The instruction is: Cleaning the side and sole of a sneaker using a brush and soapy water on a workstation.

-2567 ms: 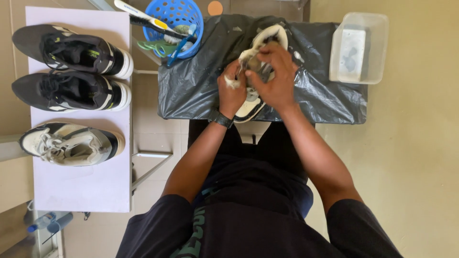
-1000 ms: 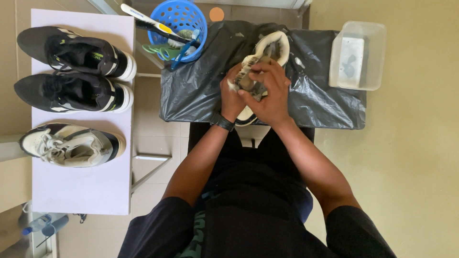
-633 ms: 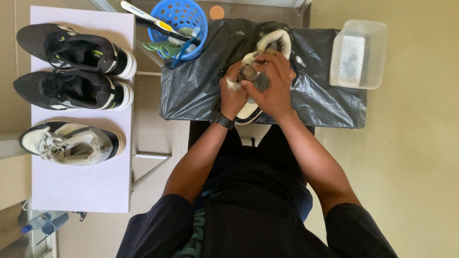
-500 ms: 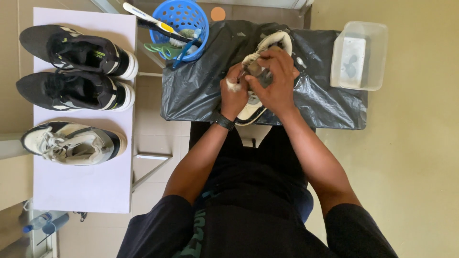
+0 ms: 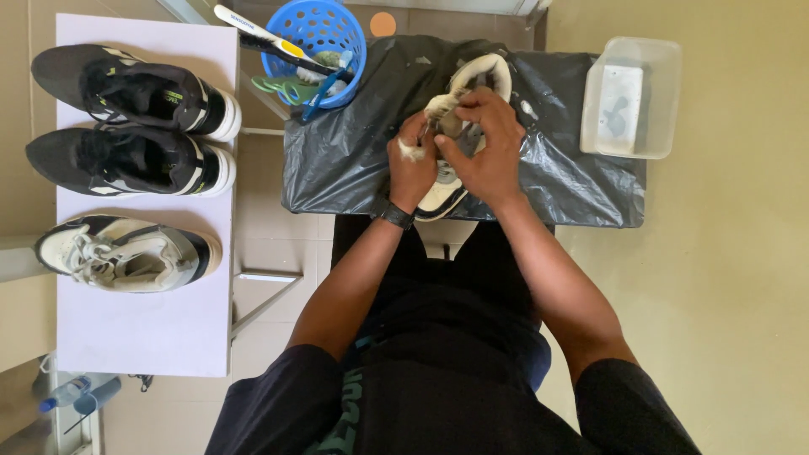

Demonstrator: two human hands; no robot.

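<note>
A white sneaker point(image 5: 482, 71) with a dark trim lies on a black plastic sheet point(image 5: 354, 143) spread over a small table. My left hand point(image 5: 409, 164) grips the shoe's side, soap foam on its fingers. My right hand point(image 5: 483, 143) is closed over the shoe's upper, pressing something small into it; I cannot tell what that is. Both hands hide the middle of the shoe.
A blue basket point(image 5: 318, 34) with brushes and a toothbrush stands at the sheet's far left corner. A clear tub point(image 5: 632, 93) of water sits at the right end. On a white board point(image 5: 143, 329) to the left lie two black sneakers point(image 5: 126, 126) and one white sneaker point(image 5: 126, 253).
My right hand has slid back and forth along the shoe's upper and now sits near its far end. My left hand has stayed on the shoe's side.
</note>
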